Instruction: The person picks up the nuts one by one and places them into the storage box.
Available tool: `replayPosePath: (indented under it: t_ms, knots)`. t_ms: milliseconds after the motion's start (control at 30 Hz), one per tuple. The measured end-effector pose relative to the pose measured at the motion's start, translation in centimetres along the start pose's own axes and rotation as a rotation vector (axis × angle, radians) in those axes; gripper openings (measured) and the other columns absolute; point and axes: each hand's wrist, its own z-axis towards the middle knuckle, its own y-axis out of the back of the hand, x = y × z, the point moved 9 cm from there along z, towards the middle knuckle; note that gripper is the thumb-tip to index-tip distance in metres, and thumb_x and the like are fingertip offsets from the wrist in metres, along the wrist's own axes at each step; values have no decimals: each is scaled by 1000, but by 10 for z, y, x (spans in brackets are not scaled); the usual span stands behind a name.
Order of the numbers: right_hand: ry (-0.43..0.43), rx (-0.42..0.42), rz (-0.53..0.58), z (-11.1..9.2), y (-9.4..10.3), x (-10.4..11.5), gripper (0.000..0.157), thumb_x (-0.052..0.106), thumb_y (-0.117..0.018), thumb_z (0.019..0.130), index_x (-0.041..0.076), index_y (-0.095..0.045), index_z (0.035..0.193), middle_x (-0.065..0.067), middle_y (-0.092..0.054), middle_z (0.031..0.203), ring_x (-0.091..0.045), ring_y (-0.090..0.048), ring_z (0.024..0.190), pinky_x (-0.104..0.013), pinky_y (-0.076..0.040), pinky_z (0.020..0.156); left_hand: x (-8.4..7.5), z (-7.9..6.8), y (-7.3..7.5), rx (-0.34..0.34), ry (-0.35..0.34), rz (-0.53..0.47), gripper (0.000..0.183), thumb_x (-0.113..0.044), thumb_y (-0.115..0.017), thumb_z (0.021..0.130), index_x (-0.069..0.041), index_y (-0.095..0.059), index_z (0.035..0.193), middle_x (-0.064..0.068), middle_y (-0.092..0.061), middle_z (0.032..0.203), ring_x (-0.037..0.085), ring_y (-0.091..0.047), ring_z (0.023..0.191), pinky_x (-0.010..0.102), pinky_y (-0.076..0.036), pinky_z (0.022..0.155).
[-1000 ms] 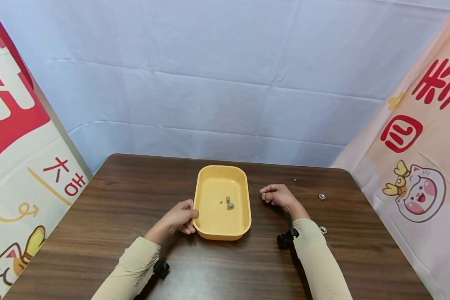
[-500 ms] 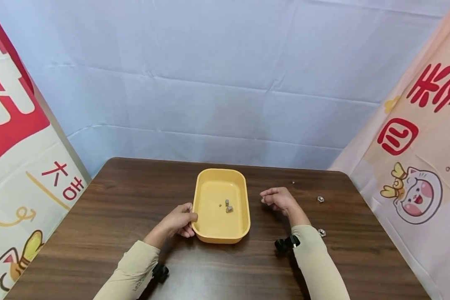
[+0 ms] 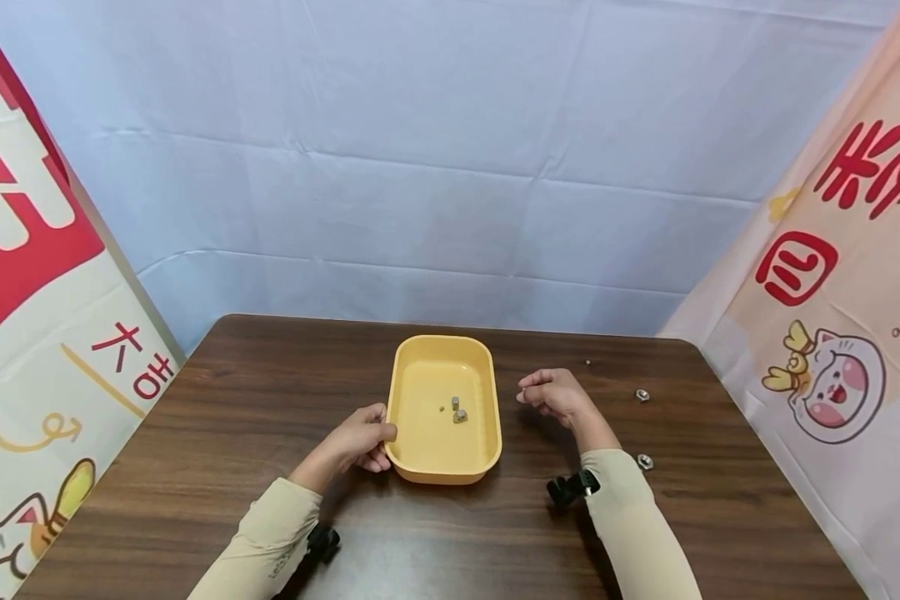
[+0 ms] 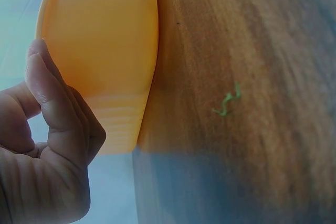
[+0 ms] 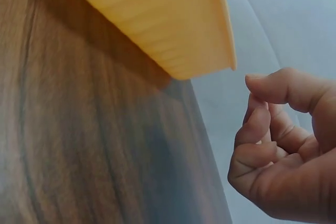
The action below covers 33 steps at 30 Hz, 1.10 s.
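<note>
A yellow plastic tray (image 3: 442, 454) stands on the table, holding a grey metal nut (image 3: 460, 416), another beside it, and a tiny brass-coloured piece (image 3: 441, 408). My left hand (image 3: 362, 435) grips the tray's left wall, thumb over the rim and fingers outside; the left wrist view shows that hand (image 4: 58, 114) against the wall. To the right of the tray, my right hand (image 3: 558, 396) has thumb and forefinger pinched together above the table. In the right wrist view the fingers (image 5: 257, 85) hide the small nut seen between them earlier.
Two hex nuts, a far one (image 3: 642, 395) and a nearer one (image 3: 645, 462), lie on the dark wooden table (image 3: 270, 375) beyond the right forearm. A tiny nut (image 3: 588, 362) lies near the back edge. Cloth backdrops (image 3: 420, 167) surround the table.
The nut at the right fingertips, visible a second ago, is now hidden by the fingers. Both hands and the tray stay nearly in place; the head view shifts slightly.
</note>
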Motion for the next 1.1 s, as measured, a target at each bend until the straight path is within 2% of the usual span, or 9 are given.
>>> replayPosePath:
  t_ms: [167,333,700,1100]
  knots:
    - [1,36,-23,0,-5,8,31,-1,-67,76,-11,-56,103,-4,-57,69,-14,-46,56,-28,-41,51,-1,0,0,1,8,-8,9,-4,-47,77,-2,-39,81,9,-52,52,13,-54,39,22,-44,35]
    - [15,73,-16,1,-12,18,30,-2,-67,77,-10,-56,103,-5,-58,74,-16,-47,59,-26,-41,51,-2,-1,0,3,12,-13,10,-4,-47,77,-3,-38,80,9,-52,53,13,-54,39,23,-44,35]
    - [83,133,-69,2,-32,38,28,-4,-63,78,-12,-57,104,-7,-56,73,-16,-46,59,-29,-40,52,0,0,0,-12,4,11,10,-4,-48,77,-5,-39,81,9,-51,53,14,-54,39,23,-44,34]
    - [113,157,-77,8,-51,57,28,-3,-61,78,-13,-58,104,-8,-56,72,-20,-45,60,-32,-40,56,-2,-1,0,-4,7,1,9,-4,-48,77,-4,-40,80,9,-52,54,14,-54,40,23,-44,35]
